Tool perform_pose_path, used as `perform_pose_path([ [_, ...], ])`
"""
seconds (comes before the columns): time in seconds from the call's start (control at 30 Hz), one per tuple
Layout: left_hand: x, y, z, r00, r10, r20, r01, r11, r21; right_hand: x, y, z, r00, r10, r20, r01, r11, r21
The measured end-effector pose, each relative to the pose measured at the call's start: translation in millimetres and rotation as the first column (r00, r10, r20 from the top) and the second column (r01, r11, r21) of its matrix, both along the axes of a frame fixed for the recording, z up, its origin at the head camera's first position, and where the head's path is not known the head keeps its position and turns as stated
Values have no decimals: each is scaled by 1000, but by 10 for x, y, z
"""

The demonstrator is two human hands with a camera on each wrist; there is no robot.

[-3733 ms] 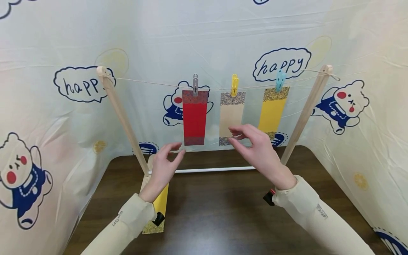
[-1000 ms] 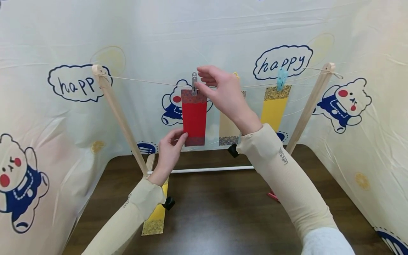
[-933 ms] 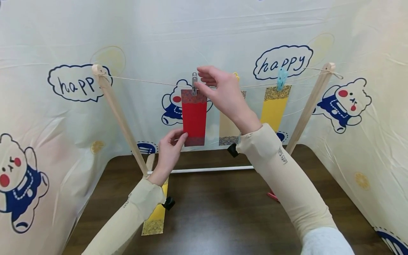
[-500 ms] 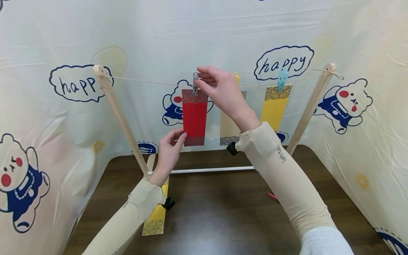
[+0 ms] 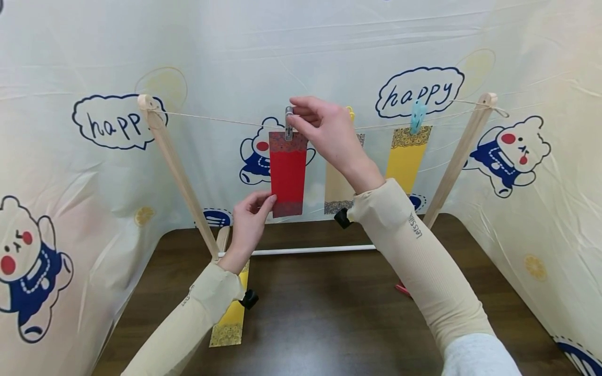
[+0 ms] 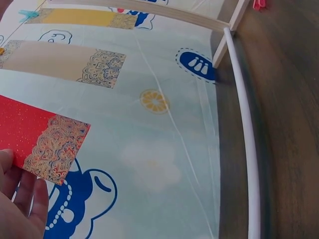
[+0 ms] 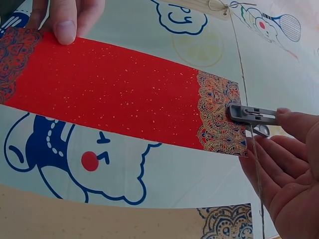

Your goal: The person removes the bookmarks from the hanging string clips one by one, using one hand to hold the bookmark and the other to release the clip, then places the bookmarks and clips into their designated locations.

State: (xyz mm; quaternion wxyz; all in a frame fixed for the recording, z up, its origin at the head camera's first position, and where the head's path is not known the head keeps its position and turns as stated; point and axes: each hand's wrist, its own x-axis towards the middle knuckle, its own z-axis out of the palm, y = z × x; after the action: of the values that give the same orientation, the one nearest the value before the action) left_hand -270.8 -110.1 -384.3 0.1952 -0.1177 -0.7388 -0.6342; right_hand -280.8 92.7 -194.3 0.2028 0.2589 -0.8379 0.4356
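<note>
A red paper strip (image 5: 288,175) with patterned ends hangs from the string (image 5: 211,119), its top end in a grey clothespin (image 7: 254,115). My left hand (image 5: 249,224) pinches the strip's left edge near the lower end, thumb in front, as the right wrist view also shows. Up at the string, my right hand (image 5: 331,136) has thumb and fingers on the upper arms of the grey clothespin, pinching it. Partly behind this hand hangs a beige strip (image 5: 336,183). A yellow clothespin (image 5: 350,112) shows just above the hand.
Further right, a yellow strip (image 5: 405,162) hangs from a blue clothespin (image 5: 417,116). Wooden posts (image 5: 178,175) carry the string, with a white rod (image 5: 315,250) low between them. Another yellow strip (image 5: 227,331) and a red clothespin (image 5: 403,289) lie on the dark table (image 5: 320,313).
Earlier both hands were apart from the strips. The right hand has risen to the grey clothespin and the left has taken the red strip's edge. Lately the strip has dropped very slightly.
</note>
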Motion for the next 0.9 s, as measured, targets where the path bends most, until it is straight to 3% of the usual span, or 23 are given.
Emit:
perform_pose_path([
  [0.4,0,-15,-5,999,-2,47,1,999,34,4,-28,9,1000,7,0,-7,1000,1],
  [0.9,-14,-48,-27,999,-44,-17,45,997,70,7,-28,28,1000,22,-5,-22,999,-29],
])
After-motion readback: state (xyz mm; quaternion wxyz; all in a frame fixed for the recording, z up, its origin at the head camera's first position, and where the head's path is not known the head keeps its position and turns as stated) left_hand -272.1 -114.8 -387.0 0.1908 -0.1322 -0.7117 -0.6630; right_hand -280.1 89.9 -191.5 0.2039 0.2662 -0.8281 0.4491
